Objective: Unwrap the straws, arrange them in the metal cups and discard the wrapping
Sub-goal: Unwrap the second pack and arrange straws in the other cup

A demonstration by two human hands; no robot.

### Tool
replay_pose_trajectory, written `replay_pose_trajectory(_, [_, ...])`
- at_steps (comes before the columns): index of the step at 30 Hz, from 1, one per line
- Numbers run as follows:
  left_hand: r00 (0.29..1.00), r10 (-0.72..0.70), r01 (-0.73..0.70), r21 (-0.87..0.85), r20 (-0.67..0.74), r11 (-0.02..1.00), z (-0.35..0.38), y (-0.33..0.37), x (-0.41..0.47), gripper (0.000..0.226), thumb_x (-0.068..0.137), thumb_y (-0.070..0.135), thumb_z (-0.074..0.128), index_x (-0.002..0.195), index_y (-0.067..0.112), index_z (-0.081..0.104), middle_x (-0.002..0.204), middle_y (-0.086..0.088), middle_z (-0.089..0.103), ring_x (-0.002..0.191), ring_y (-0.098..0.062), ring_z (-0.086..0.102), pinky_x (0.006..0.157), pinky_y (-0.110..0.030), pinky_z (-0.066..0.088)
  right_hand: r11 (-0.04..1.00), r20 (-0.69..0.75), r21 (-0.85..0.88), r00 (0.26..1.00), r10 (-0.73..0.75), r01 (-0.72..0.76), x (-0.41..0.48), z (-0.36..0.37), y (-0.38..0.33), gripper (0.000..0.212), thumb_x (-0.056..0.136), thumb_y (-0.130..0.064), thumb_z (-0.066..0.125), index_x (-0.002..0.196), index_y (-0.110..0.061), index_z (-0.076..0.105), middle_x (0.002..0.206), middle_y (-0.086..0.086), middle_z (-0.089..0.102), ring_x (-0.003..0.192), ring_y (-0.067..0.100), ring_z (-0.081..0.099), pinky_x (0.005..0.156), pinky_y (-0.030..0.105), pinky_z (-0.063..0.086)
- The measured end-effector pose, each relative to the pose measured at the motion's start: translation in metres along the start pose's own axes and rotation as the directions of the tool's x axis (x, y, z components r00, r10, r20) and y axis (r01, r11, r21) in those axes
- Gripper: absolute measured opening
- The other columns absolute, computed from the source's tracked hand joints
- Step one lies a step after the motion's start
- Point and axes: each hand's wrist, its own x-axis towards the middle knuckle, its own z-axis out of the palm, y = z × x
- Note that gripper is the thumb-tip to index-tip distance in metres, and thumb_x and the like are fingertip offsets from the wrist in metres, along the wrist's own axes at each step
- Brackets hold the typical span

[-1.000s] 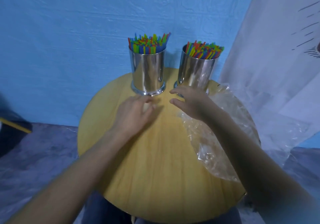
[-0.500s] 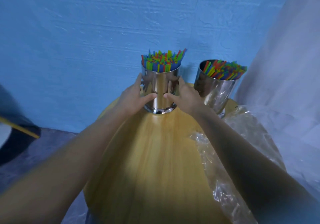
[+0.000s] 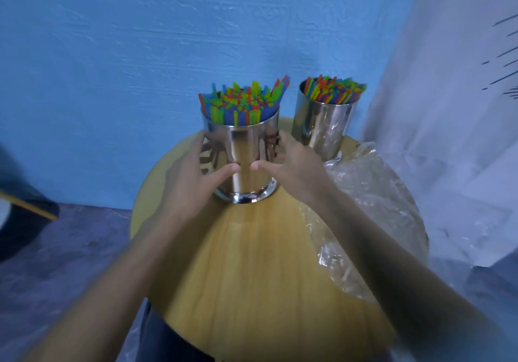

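Fingers [image 3: 224, 169] grip left cup [image 3: 246, 151], toward table [image 3: 252, 263] far edge.

Wooden table [image 3: 252, 263]: near cup [image 3: 246, 148], far cup [image 3: 325, 126], wrapping [image 3: 370, 193] (probably plastic)

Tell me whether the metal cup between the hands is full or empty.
Full: the metal cup is packed with coloured straws standing above its rim.

The nearer cup [image 3: 248, 148] stands on the table [image 3: 252, 277], straws [image 3: 241, 104] upright in it. The left hand [image 3: 190, 185] clasps its left side, the right hand [image 3: 294, 171] its right. Behind and right of it stands the farther cup [image 3: 322, 129], with more straws [image 3: 333, 90] inside. The wrapping [image 3: 370, 202] lies on the table to its right.
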Motion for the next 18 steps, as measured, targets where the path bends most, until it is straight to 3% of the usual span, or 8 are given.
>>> replay_pose_trajectory(3, [1.000, 0.004, -0.005, 0.031, 0.017, 1.000, -0.005, 0.002, -0.032, 0.077, 0.076, 0.061, 0.078, 0.141, 0.037, 0.045, 0.126, 0.020, 0.060, 0.112, -0.009, 0.063, 0.096, -0.038, 0.054, 0.999, 0.002, 0.039, 1.000, 0.007, -0.007, -0.035, 0.002, 0.002, 0.063, 0.079, -0.055, 0.080, 0.130, -0.029, 0.055, 0.118, -0.008, 0.072, 0.110, 0.016, 0.067, 0.095, 0.040, 0.055])
replay_pose_trajectory(7, [1.000, 0.028, -0.029, 0.015, 0.013, 0.999, -0.007, 0.006, -0.067, 0.078, 0.075, 0.062, 0.078, 0.143, 0.042, 0.043, 0.127, 0.021, 0.063, 0.116, -0.006, 0.061, 0.093, -0.034, 0.055, 0.999, -0.025, 0.014, 0.999, 0.034, -0.033, -0.072, 0.002, 0.007, 0.069, 0.072, -0.069, 0.076, 0.129, -0.041, 0.050, 0.119, -0.014, 0.070, 0.110, 0.013, 0.067, 0.094, 0.044, 0.056])
replay_pose_trajectory(13, [1.000, 0.026, -0.026, -0.019, 0.008, 0.999, -0.006, 0.008, -0.100, 0.081, 0.073, 0.061, 0.080, 0.141, 0.047, 0.040, 0.116, 0.039, 0.056, 0.114, 0.000, 0.060, 0.096, -0.039, 0.057, 1.000, -0.004, -0.007, 1.000, 0.019, -0.019, -0.101, 0.000, 0.012, 0.073, 0.074, -0.068, 0.076, 0.134, -0.040, 0.046, 0.121, -0.009, 0.072, 0.113, 0.017, 0.067, 0.093, 0.045, 0.058])
replay_pose_trajectory(18, [1.000, 0.023, -0.024, -0.040, -0.016, 0.999, -0.006, 0.006, -0.113, 0.086, 0.072, 0.065, 0.073, 0.147, 0.045, 0.035, 0.126, 0.024, 0.054, 0.119, -0.006, 0.058, 0.089, -0.030, 0.053, 0.999, 0.032, 0.048, 0.999, 0.018, -0.019, -0.113, -0.014, 0.009, 0.059, 0.085, -0.053, 0.075, 0.138, -0.038, 0.056, 0.134, -0.007, 0.067, 0.122, 0.017, 0.063, 0.104, 0.044, 0.051])
